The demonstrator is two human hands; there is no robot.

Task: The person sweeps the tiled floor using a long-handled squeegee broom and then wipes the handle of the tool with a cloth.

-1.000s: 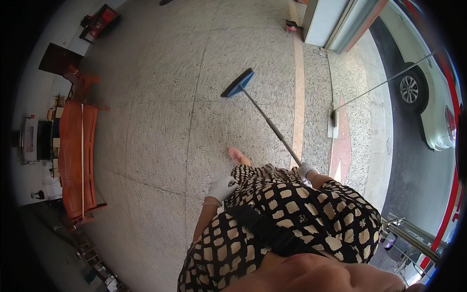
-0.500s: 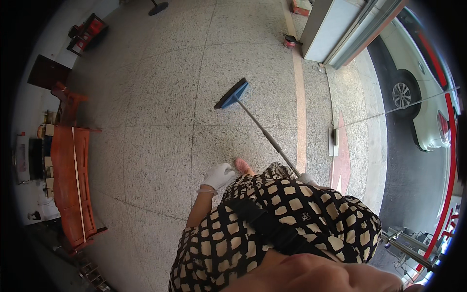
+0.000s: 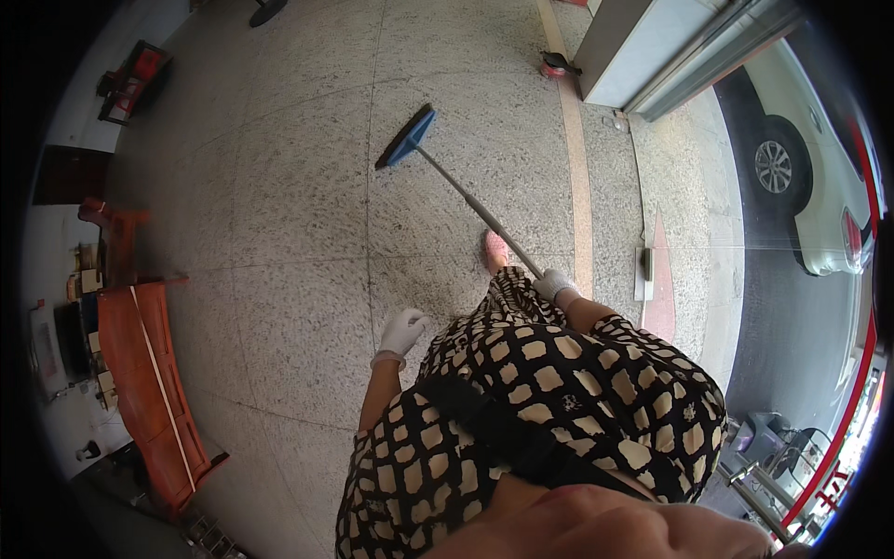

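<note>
My right hand (image 3: 556, 284), in a white glove, is wrapped around the grey pole of a push broom (image 3: 473, 200). The pole slants up and left from my hand to a blue broom head (image 3: 410, 138) with dark bristles, which rests on the speckled floor. My left hand (image 3: 402, 333), gloved in white too, hangs at my left side, away from the broom. Its fingers are loosely bent, with nothing seen in them. A pink shoe (image 3: 495, 249) of mine stands forward beside the pole.
A reddish wooden bench (image 3: 149, 382) lines the left side, with a wooden chair (image 3: 116, 233) beyond it. On the right, a white pillar (image 3: 626, 56) stands by the doorway, and a pale car (image 3: 782, 158) is outside. A dark round base (image 3: 267, 11) sits far ahead.
The broom head has moved forward and left over the floor. My right hand has come forward into fuller view with the pole. My shoe has stepped ahead; my left hand still hangs beside me.
</note>
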